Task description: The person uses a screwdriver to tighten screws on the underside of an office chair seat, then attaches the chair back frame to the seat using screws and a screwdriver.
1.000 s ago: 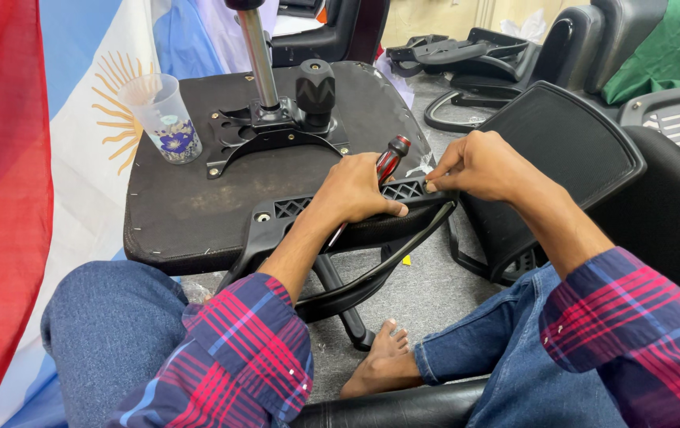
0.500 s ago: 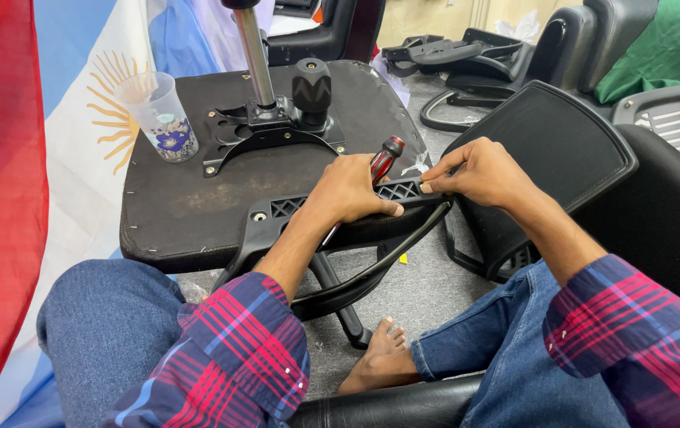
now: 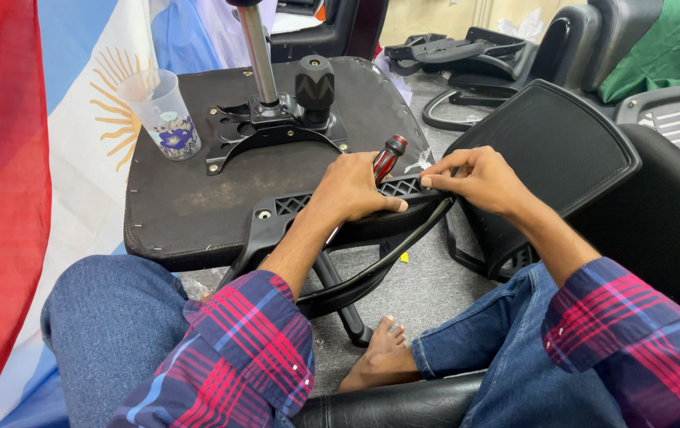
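Note:
An upturned office chair seat (image 3: 197, 198) lies in front of me, its metal mechanism and gas column (image 3: 265, 95) pointing up. A black plastic armrest bracket (image 3: 300, 210) lies along its near edge. My left hand (image 3: 352, 190) is closed around a screwdriver with a red and black handle (image 3: 387, 157), resting on the bracket. My right hand (image 3: 479, 178) pinches the bracket's right end with fingertips, beside the screwdriver.
A clear plastic cup with a flower print (image 3: 162, 115) stands on the seat's far left. A mesh chair back (image 3: 550, 154) leans at right. More chair parts (image 3: 467, 59) lie behind. A flag (image 3: 47, 158) hangs at left. My bare foot (image 3: 380, 353) rests on the floor.
My right hand's fingers have shifted slightly left along the bracket's end. The left hand stays on the screwdriver in the same place.

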